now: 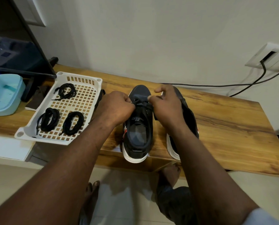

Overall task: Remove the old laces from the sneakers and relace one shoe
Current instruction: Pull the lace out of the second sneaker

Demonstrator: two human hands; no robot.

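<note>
The left hand (117, 108) and right hand (166, 109) each pinch the black lace (141, 103) at the far eyelets of the dark sneaker (139, 129), which stands at the worktop's (224, 120) near edge. A second sneaker (190, 117) lies just right of it. Coiled laces (48, 119) sit in the white basket (80, 75) at the left.

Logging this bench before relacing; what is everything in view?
table: one, brown wood, across the view
basket: one, white, table's left end
coiled laces: three, black, in the basket
sneakers: two, dark with white soles, on the table
lace: one, black, on the left one
tub: one, light blue, left of the basket
cables: two, black, behind the table's right end
left hand, right hand: both pinch the lace
</note>
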